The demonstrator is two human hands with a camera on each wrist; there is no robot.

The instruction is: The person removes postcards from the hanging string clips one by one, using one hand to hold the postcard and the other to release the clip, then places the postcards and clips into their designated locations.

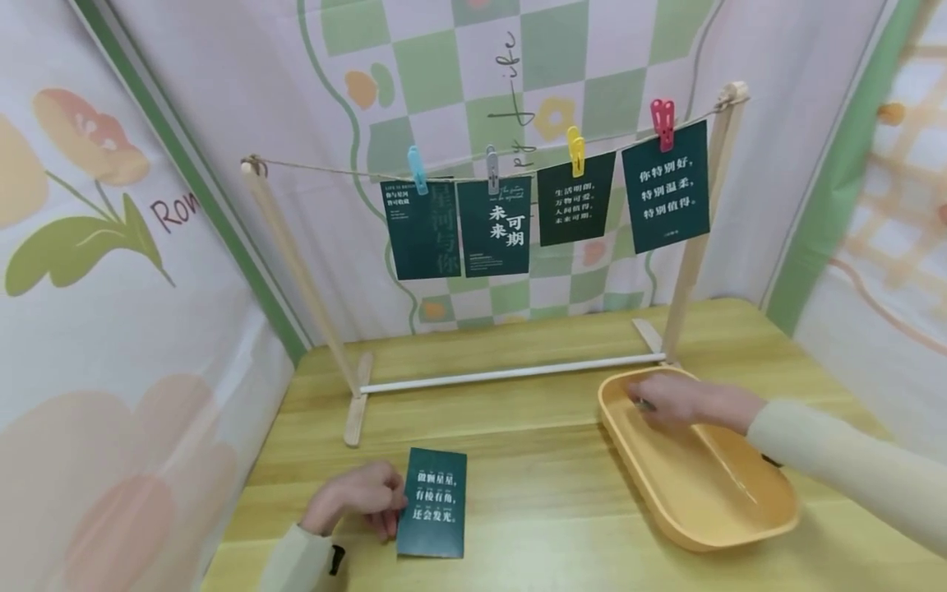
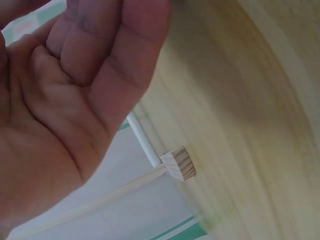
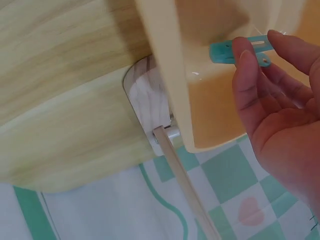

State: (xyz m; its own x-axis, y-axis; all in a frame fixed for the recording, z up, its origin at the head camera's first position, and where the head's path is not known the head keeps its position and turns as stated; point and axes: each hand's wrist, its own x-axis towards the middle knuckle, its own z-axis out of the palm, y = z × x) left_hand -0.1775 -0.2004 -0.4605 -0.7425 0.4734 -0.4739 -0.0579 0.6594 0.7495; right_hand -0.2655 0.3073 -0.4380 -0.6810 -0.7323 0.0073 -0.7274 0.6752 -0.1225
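Observation:
A dark green card [image 1: 434, 503] with white writing lies on the table near its front. My left hand [image 1: 373, 493] is at the card's left edge, fingers bent and fingertips right at the edge; I cannot tell whether they pinch it. The left wrist view cuts those fingertips off above the palm [image 2: 60, 110]. Over the far end of the orange-yellow tray [image 1: 710, 477], my right hand [image 1: 669, 399] pinches a teal clothespin [image 3: 225, 52] between thumb and fingers. In the head view the hand mostly hides that clothespin.
Behind stands a wooden frame [image 1: 292, 255] with a string [image 1: 318, 168] tied across its posts. Four-coloured clips, among them a blue clothespin [image 1: 418, 170] and a red clothespin [image 1: 663, 125], hold several green cards [image 1: 497, 247] on it. A white rod [image 1: 510, 374] joins the feet.

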